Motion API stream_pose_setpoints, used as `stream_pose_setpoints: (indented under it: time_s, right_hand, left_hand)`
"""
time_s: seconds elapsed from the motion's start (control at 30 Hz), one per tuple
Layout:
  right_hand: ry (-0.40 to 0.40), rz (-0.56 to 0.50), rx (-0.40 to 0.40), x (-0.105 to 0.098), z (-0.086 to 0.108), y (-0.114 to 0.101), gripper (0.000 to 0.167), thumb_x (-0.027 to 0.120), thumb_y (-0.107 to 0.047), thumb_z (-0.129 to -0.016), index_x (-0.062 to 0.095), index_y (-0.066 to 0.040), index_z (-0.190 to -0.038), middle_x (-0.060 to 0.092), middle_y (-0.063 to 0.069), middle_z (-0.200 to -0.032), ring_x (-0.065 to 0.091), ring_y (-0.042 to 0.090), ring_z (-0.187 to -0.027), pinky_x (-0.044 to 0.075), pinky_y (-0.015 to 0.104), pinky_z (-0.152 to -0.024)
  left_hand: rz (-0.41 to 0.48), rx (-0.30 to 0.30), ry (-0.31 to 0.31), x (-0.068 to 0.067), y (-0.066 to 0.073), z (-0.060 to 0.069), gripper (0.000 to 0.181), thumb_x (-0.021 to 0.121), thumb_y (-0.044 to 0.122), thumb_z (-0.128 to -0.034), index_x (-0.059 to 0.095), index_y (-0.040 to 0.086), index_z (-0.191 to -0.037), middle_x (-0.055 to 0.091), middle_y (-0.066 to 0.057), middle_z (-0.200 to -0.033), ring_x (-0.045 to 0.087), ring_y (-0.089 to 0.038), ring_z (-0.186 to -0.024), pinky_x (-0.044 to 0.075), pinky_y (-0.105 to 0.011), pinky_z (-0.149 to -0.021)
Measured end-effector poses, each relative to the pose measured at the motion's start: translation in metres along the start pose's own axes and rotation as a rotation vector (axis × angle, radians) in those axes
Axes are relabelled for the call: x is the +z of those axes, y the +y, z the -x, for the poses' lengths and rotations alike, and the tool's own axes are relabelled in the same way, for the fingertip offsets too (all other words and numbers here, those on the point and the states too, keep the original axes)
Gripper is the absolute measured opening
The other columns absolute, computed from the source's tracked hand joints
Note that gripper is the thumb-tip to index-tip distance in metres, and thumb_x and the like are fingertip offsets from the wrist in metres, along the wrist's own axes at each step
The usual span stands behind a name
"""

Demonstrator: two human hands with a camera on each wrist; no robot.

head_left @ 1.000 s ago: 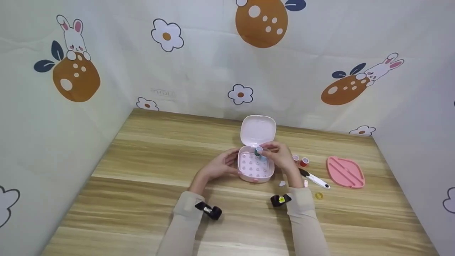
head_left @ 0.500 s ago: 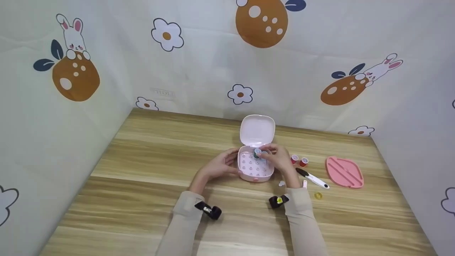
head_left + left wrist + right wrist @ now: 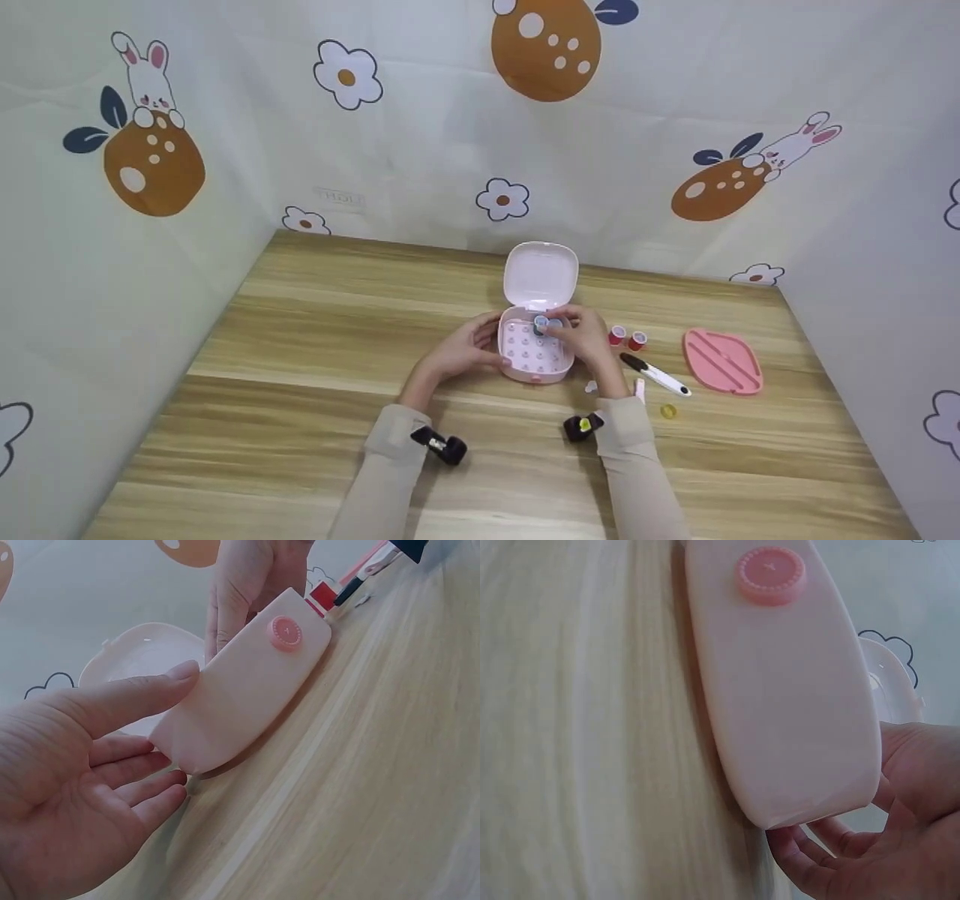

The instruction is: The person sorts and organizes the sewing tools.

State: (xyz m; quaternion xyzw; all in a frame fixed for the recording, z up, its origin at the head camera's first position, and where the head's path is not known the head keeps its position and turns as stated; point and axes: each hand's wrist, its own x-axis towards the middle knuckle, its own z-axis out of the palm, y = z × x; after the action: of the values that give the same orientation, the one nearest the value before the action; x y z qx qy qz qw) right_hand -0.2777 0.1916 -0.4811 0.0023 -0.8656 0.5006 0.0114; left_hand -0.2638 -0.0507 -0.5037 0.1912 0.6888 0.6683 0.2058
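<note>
Here, a teal spool [image 3: 541,326] inside the pink box [image 3: 525,357]

The right hand [image 3: 591,336] has its grip pinching the teal spool near the back wall; whether it touches the bottom, I cannot tell. The left hand [image 3: 469,346] has its grip spread, touching the box's left side. Two red spools [image 3: 637,342] stand on the desk [image 3: 322,337], near a black-and-white tool [image 3: 660,376].

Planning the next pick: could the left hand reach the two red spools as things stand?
Probably not directly: the pink box and the right hand sit between the left hand and the red spools. It would likely need a detour.
</note>
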Motion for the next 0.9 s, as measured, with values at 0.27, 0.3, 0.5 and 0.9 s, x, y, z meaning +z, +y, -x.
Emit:
stream_pose_setpoints:
  time_s: [0.27,0.3,0.5,0.9]
  right_hand:
    - [0.035,0.012,-0.023,0.0033,0.0000,0.0008,0.024,0.084,-0.001,-0.082,0.078,0.006,-0.104,0.078,0.021,-0.110,0.066,0.037,-0.107,0.047,0.037,-0.095]
    - [0.039,0.015,-0.026,0.0036,0.0001,0.0006,0.024,0.085,-0.001,-0.082,0.078,0.006,-0.103,0.078,0.021,-0.110,0.066,0.038,-0.106,0.047,0.036,-0.094]
    - [0.053,0.042,-0.003,0.0053,-0.0002,0.0013,0.024,0.086,-0.003,-0.082,0.079,0.006,-0.102,0.077,0.022,-0.114,0.066,0.037,-0.111,0.050,0.040,-0.099]
    - [0.012,0.052,0.020,0.0013,0.0004,-0.0018,0.025,0.085,-0.003,-0.083,0.078,0.005,-0.106,0.077,0.022,-0.116,0.066,0.038,-0.108,0.050,0.043,-0.099]
  left_hand:
    - [-0.010,-0.004,0.017,0.0009,-0.0007,0.0007,0.092,0.074,-0.012,-0.0843,0.023,-0.013,-0.161,0.026,-0.032,-0.168,0.026,-0.044,-0.158,0.026,-0.047,-0.131]
    - [-0.006,-0.006,0.018,0.0010,-0.0005,0.0009,0.091,0.074,-0.012,-0.0844,0.023,-0.013,-0.161,0.026,-0.032,-0.168,0.025,-0.044,-0.158,0.026,-0.047,-0.131]
    - [0.016,0.001,0.023,0.0019,0.0004,0.0015,0.090,0.072,-0.015,-0.0836,0.023,-0.015,-0.159,0.024,-0.034,-0.168,0.022,-0.046,-0.158,0.025,-0.048,-0.131]
    - [0.010,-0.005,0.027,0.0018,0.0004,0.0005,0.090,0.071,-0.016,-0.0831,0.024,-0.014,-0.160,0.025,-0.034,-0.167,0.024,-0.046,-0.158,0.025,-0.048,-0.131]
